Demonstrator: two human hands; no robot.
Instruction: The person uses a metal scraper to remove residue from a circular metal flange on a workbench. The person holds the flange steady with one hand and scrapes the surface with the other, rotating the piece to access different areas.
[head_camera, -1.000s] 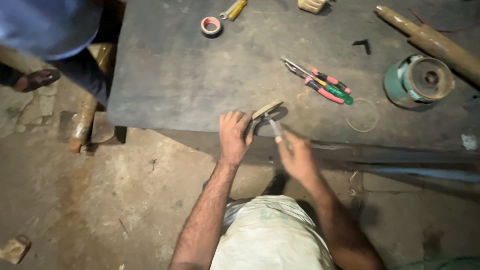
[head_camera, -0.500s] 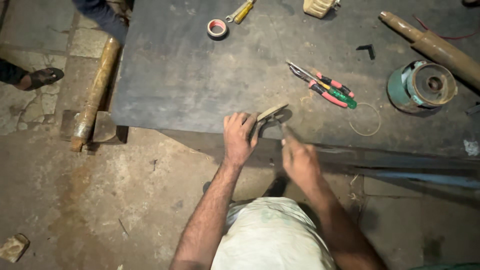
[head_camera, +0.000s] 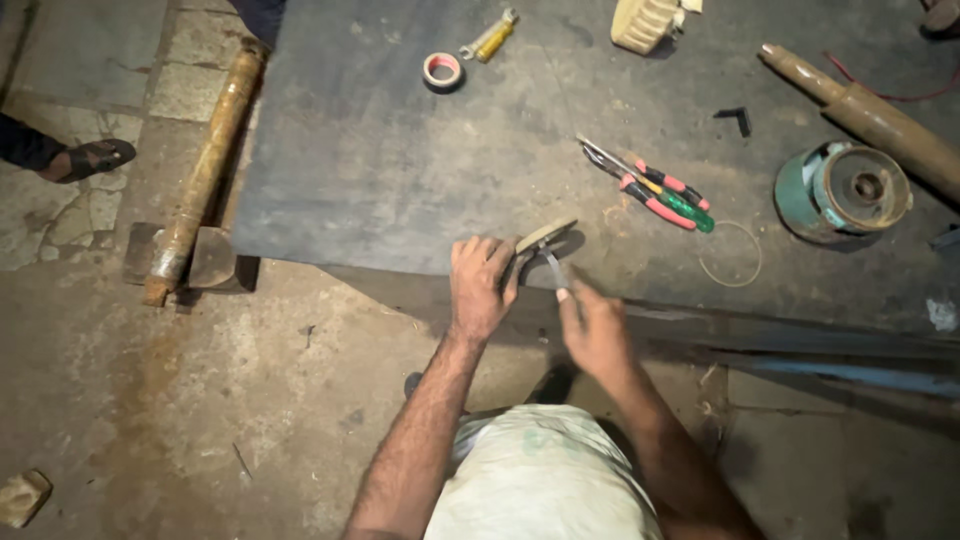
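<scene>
The left hand rests at the near edge of the dark table, fingers curled together and pressed on a small flat metal piece. The piece lies at the table edge, at 1 o'clock from that hand. The right hand, at 4 o'clock from the piece, pinches a thin metal tool between thumb and fingers; its tip meets the piece. Pliers lie at 2 o'clock, well apart.

Dim, warm light; soft blur
</scene>
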